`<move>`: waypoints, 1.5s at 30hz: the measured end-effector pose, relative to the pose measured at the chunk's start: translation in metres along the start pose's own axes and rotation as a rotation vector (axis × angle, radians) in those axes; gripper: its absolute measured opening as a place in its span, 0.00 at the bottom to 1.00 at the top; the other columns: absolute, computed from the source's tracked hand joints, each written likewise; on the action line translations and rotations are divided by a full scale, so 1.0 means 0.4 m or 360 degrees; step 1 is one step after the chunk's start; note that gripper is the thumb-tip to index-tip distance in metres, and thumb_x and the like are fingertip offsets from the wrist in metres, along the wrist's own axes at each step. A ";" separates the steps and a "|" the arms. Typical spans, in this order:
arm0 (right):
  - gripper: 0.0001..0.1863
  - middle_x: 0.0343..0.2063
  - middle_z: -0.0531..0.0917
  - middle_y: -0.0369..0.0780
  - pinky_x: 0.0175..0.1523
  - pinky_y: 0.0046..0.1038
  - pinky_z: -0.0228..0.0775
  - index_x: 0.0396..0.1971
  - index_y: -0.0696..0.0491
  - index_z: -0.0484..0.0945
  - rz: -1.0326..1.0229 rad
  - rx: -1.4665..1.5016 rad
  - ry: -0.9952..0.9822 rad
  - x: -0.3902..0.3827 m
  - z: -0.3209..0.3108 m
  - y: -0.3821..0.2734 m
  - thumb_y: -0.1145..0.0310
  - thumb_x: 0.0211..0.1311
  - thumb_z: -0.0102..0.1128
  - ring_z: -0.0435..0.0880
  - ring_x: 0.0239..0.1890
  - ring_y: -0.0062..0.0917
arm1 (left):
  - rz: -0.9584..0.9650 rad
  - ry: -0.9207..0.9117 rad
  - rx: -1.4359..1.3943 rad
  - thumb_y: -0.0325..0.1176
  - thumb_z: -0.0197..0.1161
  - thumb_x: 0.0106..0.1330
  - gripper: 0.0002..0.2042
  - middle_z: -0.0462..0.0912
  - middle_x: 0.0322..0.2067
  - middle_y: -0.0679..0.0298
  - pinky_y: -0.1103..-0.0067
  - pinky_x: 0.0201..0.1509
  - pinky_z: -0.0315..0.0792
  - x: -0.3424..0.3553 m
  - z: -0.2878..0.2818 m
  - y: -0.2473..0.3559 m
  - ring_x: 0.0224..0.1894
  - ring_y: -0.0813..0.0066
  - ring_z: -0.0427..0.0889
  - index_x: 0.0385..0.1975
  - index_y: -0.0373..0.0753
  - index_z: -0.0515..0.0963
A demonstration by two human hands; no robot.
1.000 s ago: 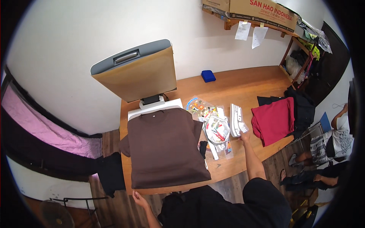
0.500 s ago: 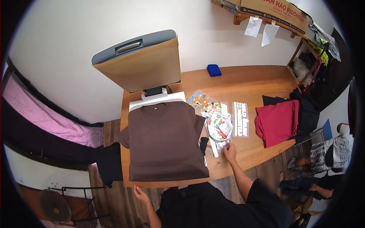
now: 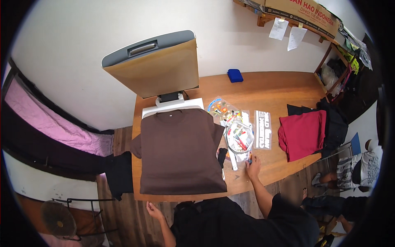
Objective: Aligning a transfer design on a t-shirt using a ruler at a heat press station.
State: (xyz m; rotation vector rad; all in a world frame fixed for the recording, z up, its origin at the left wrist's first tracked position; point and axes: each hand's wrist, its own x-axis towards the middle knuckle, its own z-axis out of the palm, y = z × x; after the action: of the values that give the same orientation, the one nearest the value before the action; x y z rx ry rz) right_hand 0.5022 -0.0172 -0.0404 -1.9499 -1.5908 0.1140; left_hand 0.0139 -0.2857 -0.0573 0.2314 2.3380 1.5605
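A dark brown T-shirt (image 3: 181,152) lies spread over the lower plate of a heat press (image 3: 154,108), whose tan-covered upper plate (image 3: 158,70) is tilted up. My left hand (image 3: 154,210) hangs just off the table's front edge, near the shirt's lower left corner, empty with its fingers loosely apart. To the right of the shirt, my right hand (image 3: 253,168) is at the near end of some printed transfer films (image 3: 224,110). Its fingers are closed around something small, too small to make out. Beside it sits a round whitish container (image 3: 228,145) holding red-handled scissors (image 3: 242,144).
A clear film with white lettering (image 3: 262,129) lies right of the container. Farther right are a folded red garment (image 3: 302,133) and black cloth (image 3: 336,127). A blue pouch (image 3: 235,75) sits at the table's back. A fan (image 3: 59,218) stands lower left; other people are at the right.
My right hand has shifted slightly toward me, and its fingers have drawn in at the films' near end. My left hand stays by the table edge. The whole view has shifted slightly.
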 end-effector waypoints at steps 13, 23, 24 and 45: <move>0.18 0.47 0.76 0.47 0.53 0.36 0.68 0.45 0.55 0.80 0.0585 0.0373 -0.0256 0.042 -0.044 0.021 0.79 0.51 0.66 0.75 0.49 0.44 | 0.0145 -0.0158 -0.0221 0.42 0.52 0.77 0.19 0.78 0.43 0.64 0.79 0.44 0.73 0.078 0.042 0.050 0.40 0.77 0.77 0.58 0.35 0.73; 0.16 0.39 0.78 0.45 0.47 0.41 0.69 0.45 0.51 0.82 -0.0251 -0.0081 -0.0908 0.026 0.026 -0.133 0.73 0.54 0.63 0.76 0.43 0.42 | 0.0138 -0.0201 -0.0129 0.39 0.54 0.76 0.18 0.80 0.47 0.64 0.80 0.45 0.75 0.130 0.061 0.129 0.41 0.76 0.79 0.58 0.36 0.73; 0.17 0.38 0.78 0.45 0.46 0.40 0.69 0.47 0.50 0.82 -0.0329 0.0030 -0.0701 0.025 0.054 -0.164 0.70 0.55 0.63 0.76 0.42 0.42 | 0.0001 -0.0249 -0.0086 0.39 0.54 0.76 0.17 0.80 0.46 0.64 0.80 0.44 0.75 0.141 0.071 0.138 0.40 0.76 0.79 0.58 0.36 0.73; 0.19 0.36 0.81 0.38 0.25 0.20 0.73 0.48 0.55 0.74 0.0303 0.1147 -0.0237 0.095 0.089 -0.328 0.71 0.58 0.69 0.80 0.27 0.17 | 0.0200 -0.0579 -0.0220 0.33 0.55 0.74 0.16 0.80 0.47 0.59 0.80 0.48 0.75 0.265 0.147 0.340 0.43 0.74 0.80 0.58 0.35 0.72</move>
State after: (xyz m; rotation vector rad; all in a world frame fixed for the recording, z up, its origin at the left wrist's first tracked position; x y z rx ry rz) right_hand 0.3844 0.0436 0.0083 -1.5242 -1.2041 0.8082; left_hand -0.0705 -0.1492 0.0288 0.5858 1.9610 1.5753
